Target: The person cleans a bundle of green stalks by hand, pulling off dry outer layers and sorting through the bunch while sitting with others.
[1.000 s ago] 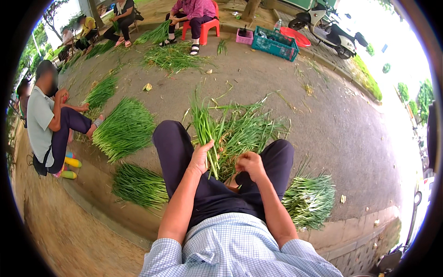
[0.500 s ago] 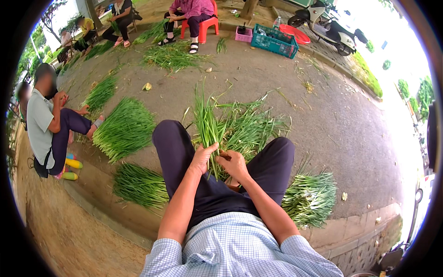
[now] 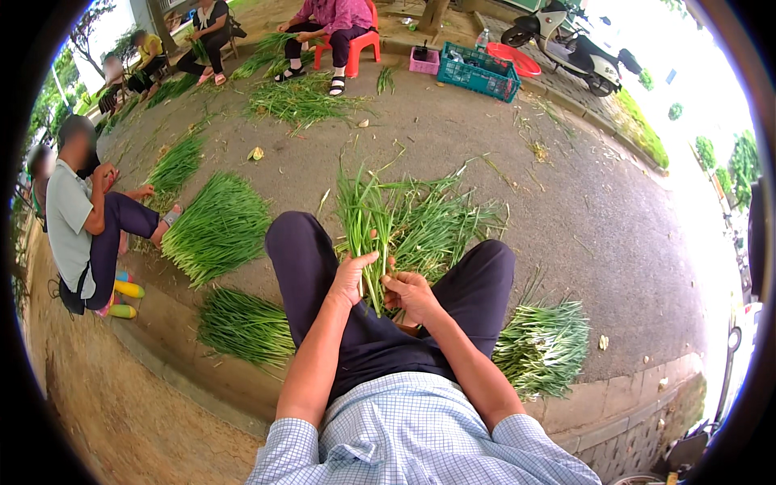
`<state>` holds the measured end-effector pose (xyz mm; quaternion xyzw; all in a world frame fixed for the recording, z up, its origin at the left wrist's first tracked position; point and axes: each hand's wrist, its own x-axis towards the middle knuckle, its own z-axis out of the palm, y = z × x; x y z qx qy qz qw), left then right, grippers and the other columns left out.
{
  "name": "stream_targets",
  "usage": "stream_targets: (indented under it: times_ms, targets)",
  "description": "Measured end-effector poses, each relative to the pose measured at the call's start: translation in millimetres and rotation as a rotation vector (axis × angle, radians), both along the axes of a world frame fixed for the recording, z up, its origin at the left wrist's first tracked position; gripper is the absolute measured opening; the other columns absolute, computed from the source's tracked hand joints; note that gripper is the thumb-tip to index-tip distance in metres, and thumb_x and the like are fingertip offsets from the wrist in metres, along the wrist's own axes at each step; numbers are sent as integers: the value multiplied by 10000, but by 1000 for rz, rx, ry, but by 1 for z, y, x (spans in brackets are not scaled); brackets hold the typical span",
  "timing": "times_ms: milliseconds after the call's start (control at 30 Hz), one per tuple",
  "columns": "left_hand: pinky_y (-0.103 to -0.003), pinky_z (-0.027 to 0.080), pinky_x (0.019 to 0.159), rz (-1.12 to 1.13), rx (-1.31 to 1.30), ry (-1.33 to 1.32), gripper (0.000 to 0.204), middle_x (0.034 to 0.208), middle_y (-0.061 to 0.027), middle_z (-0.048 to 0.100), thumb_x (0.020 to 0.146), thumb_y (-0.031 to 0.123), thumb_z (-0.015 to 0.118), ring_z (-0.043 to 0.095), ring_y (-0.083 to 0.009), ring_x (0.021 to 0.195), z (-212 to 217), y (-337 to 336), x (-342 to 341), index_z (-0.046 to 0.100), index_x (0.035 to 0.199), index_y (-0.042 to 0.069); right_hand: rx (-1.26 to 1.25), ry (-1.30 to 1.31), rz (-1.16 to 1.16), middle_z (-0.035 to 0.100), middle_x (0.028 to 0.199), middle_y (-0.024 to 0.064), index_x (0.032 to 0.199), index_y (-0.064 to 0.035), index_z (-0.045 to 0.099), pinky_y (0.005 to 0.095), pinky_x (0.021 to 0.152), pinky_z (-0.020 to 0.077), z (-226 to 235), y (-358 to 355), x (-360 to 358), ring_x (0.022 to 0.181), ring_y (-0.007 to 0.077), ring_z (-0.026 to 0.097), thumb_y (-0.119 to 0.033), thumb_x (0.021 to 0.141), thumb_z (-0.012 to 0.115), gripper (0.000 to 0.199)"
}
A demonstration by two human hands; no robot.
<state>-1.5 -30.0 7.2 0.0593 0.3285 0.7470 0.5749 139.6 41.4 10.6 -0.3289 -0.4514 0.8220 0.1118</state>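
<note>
Between my knees, my left hand [image 3: 349, 280] is closed round a loose bunch of chives [image 3: 360, 212], long green leaves pointing away and pale stem ends toward me. Its fingertips show through the stalks. Close by on the right, my right hand [image 3: 410, 294] pinches a stalk at the lower end of the bunch; the exact fingertip contact is partly hidden. Beyond both hands a loose, tangled heap of chives [image 3: 449, 218] lies on the ground. Neater piles rest beside me: one by my left knee [image 3: 244, 325], another at my right [image 3: 543, 349].
A large chive pile [image 3: 217, 229] lies at left, near a seated co-worker [image 3: 73, 202]. Other people sit at the far side, one on a red stool [image 3: 356, 50]. A teal crate [image 3: 478, 74], pink basket [image 3: 424, 61], red basin [image 3: 515, 60] and scooter [image 3: 570, 50] stand far right.
The held bunch has fanned out and its leaf tips have dropped lower. More of my left fingers show among the stalks. My right hand has shifted slightly nearer to me, still at the stem ends.
</note>
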Motion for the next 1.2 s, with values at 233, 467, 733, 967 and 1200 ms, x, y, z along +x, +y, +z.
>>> stream_targets:
  times_ms: [233, 467, 733, 967, 1200]
  targets:
    - [-400, 546, 723, -2, -11, 124, 611, 1104, -103, 561, 763, -87, 503, 619, -228, 832, 2, -1, 3, 431, 1325, 141, 518, -209, 76, 597, 644, 58, 860, 41, 600, 240, 461, 455, 10, -6, 1, 505, 104, 550, -164, 830, 639, 211]
    - [-323, 510, 620, -7, -51, 282, 622, 1030, -51, 584, 760, -82, 550, 593, -168, 790, -3, 2, 2, 449, 1331, 143, 1004, -89, -313, 618, 705, 76, 882, 33, 640, 263, 540, 455, 36, 8, -8, 592, 126, 580, -179, 781, 663, 237]
    - [-284, 493, 698, -114, -14, 244, 661, 1020, -26, 594, 748, -105, 539, 582, -141, 853, 3, -2, 3, 438, 1343, 162, 1024, -174, -106, 622, 635, 87, 893, 41, 654, 286, 483, 463, 19, 12, -38, 516, 145, 592, -185, 814, 644, 240]
    - [-281, 487, 651, -169, -12, 249, 624, 996, -12, 591, 774, -65, 563, 572, -128, 795, -1, -1, 4, 433, 1339, 167, 618, -56, -95, 586, 641, 35, 869, 47, 622, 234, 475, 441, 30, 17, -22, 527, 88, 536, -178, 858, 605, 226]
    - [-305, 486, 657, -151, -48, 230, 581, 1069, -35, 601, 779, -46, 553, 596, -158, 829, 6, -2, 5, 437, 1315, 145, 260, 109, -174, 607, 675, 50, 864, -11, 593, 232, 473, 466, 18, 31, -4, 538, 101, 567, -171, 868, 598, 161]
